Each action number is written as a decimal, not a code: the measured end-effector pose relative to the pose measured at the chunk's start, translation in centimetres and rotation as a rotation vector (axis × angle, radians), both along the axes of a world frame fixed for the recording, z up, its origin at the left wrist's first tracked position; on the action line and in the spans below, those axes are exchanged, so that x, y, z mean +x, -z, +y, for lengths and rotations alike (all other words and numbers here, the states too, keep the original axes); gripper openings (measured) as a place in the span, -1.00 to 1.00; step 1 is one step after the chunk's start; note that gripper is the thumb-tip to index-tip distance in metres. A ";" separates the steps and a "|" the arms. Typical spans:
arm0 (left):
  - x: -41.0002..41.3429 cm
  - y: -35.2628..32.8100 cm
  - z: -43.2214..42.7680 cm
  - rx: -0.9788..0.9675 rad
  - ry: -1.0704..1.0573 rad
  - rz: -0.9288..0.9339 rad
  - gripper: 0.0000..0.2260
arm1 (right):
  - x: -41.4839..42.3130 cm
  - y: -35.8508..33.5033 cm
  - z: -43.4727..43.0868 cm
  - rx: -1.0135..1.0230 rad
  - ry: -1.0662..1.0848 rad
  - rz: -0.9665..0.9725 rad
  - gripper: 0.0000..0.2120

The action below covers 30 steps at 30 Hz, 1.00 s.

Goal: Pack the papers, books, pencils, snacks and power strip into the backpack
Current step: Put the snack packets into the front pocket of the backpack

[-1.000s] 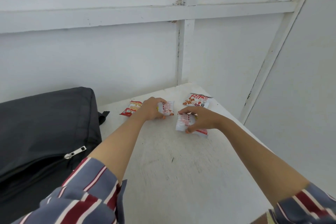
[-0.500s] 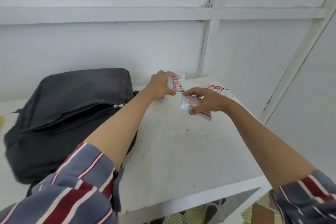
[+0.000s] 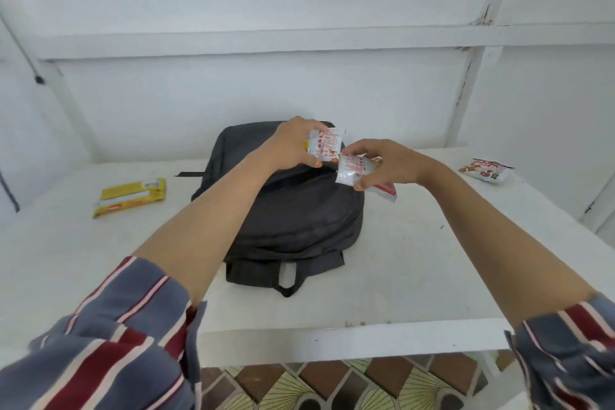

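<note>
Both bare forearms reached forward over the white worktop, with the striped grey-blue, red and white sleeves pushed up near the elbows. The left hand hung above the far end of the black fabric backpack. Its fingers were curled round a small white-and-red snack packet, thumb underneath. A sliver of yellow wrapper showed behind that packet.

The right hand was held just beside it, over the backpack's far right corner, palm turned down. It pinched a second white-and-red snack packet between thumb and forefinger. A further white packet with a red edge stuck out below that hand. The two held packets met nearly corner to corner between the hands.

The backpack lay flat in the middle of the worktop, its carry handle towards the person. I could not tell whether its zip was open, and nothing of its inside showed.

A flat yellow packet lay on the worktop to the left of the backpack, apart from it. A red, white and brown snack bag lay well off to the right near the wall. Patterned brown and pale green floor tiles showed below the worktop's front edge.
</note>
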<state>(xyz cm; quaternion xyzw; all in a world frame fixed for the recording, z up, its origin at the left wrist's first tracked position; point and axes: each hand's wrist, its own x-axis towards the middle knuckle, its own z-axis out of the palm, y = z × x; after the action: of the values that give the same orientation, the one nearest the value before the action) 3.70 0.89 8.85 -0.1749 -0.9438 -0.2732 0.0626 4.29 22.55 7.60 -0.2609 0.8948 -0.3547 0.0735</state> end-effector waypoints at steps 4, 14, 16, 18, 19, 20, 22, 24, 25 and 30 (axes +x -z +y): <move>1.8 0.3 -5.4 -0.046 -0.005 0.004 -0.41 | 1.2 0.1 -4.9 0.014 -0.046 -0.030 -0.46; 1.1 2.7 -10.6 -0.076 0.012 -0.034 -0.39 | 1.7 1.6 -9.6 0.121 -0.121 -0.070 -0.51; 0.3 3.0 -10.9 -0.077 0.006 -0.031 -0.38 | 1.3 1.5 -9.7 0.139 -0.130 -0.071 -0.52; -0.4 3.1 -11.0 -0.075 -0.008 -0.030 -0.38 | 0.9 1.2 -9.6 0.158 -0.143 -0.066 -0.53; -0.8 3.1 -11.0 -0.073 -0.014 -0.030 -0.39 | 0.7 1.1 -9.7 0.171 -0.153 -0.063 -0.53; -1.1 3.2 -10.9 -0.068 -0.022 -0.028 -0.39 | 0.6 1.0 -9.8 0.184 -0.164 -0.063 -0.52; -1.8 3.2 -10.6 -0.049 -0.055 -0.022 -0.40 | 0.2 0.8 -10.1 0.203 -0.187 -0.065 -0.53; -2.4 3.4 -10.3 -0.022 -0.094 -0.019 -0.40 | 0.0 0.8 -10.4 0.218 -0.202 -0.065 -0.54; -2.6 3.5 -10.2 -0.012 -0.109 -0.020 -0.40 | -0.1 0.8 -10.6 0.227 -0.210 -0.055 -0.55; -2.8 4.3 -9.8 0.028 -0.098 -0.057 -0.42 | -0.2 1.0 -11.0 0.235 -0.216 -0.019 -0.55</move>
<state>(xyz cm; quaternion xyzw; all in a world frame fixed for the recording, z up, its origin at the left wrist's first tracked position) 0.91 -8.93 4.58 -0.1198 -0.9487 -0.2880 0.0516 4.12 11.51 6.57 -0.3417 0.8963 -0.2400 0.1495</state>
